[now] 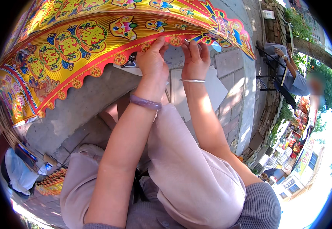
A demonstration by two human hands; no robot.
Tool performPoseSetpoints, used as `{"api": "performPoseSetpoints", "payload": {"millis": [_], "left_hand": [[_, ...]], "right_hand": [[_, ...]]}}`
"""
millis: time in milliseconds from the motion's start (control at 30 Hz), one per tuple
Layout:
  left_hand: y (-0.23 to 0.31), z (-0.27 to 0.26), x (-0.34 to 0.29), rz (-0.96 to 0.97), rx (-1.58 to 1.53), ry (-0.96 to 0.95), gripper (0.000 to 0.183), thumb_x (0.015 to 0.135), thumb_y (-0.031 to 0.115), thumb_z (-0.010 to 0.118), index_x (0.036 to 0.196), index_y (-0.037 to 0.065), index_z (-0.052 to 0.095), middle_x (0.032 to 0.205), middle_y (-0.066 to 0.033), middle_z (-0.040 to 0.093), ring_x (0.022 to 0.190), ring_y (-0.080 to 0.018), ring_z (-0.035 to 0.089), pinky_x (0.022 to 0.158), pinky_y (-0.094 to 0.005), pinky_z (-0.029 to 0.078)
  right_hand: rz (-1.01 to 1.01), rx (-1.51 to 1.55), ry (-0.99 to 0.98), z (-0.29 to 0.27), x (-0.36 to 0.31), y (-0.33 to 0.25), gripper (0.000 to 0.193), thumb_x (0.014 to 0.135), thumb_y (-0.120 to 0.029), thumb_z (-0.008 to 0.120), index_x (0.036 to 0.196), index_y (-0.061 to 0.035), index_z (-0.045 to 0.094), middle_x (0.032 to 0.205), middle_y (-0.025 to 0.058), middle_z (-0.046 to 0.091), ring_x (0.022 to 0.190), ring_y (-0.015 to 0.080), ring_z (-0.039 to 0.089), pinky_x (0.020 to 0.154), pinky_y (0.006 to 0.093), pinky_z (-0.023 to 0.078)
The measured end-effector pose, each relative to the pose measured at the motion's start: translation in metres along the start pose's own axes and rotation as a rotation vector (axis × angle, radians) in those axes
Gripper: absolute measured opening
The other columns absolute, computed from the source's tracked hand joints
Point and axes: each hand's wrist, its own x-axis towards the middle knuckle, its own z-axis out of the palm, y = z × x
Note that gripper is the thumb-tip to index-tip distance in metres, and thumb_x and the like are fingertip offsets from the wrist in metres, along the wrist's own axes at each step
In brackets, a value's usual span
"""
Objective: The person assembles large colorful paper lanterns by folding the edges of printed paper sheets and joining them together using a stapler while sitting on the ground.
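Note:
A large yellow printed paper decoration [93,42] with a red scalloped border spans the top of the view, folded or layered over itself. My left hand [152,59] pinches its lower scalloped edge between thumb and fingers. Just right of it, my right hand [196,61] is closed at the same edge, its fingertips bent together. A thin shiny sliver shows at those fingertips, too small to name. A purple bangle [145,102] circles my left wrist, and a silver bangle [192,81] my right.
White sheets [196,95] lie on the paving below my hands. Grey stone slabs [59,126] stretch left. A plastic bag [19,171] and thin sticks [8,131] are at the far left. At the right, a person [293,76] sits on a folding chair beside a brick edge.

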Motion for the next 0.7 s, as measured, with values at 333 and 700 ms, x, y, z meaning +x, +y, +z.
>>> {"api": "performPoseSetpoints", "payload": {"millis": [333,700], "left_hand": [[-0.001,-0.003,0.002,-0.039,-0.034,0.019,0.028,0.077,-0.004,0.072,0.101,0.005,0.06,0.089,-0.0058,0.067,0.074,-0.0168,0.064,0.068,-0.0285,0.051],[-0.001,-0.001,0.004,-0.051,-0.029,0.089,0.028,0.075,-0.005,0.073,0.098,0.005,0.06,0.084,-0.0061,0.066,0.07,-0.017,0.062,0.062,-0.0274,0.048]], "right_hand": [[-0.754,-1.38,-0.812,-0.029,-0.043,-0.005,0.065,0.072,-0.023,0.068,0.128,0.0021,0.046,0.128,0.0226,0.046,0.119,0.0405,0.043,0.1,0.0516,0.033],[-0.69,-1.335,-0.763,-0.023,-0.046,0.022,0.072,0.074,-0.025,0.067,0.134,0.0017,0.037,0.112,0.015,0.056,0.097,0.0353,0.051,0.085,0.0446,0.039]]}}
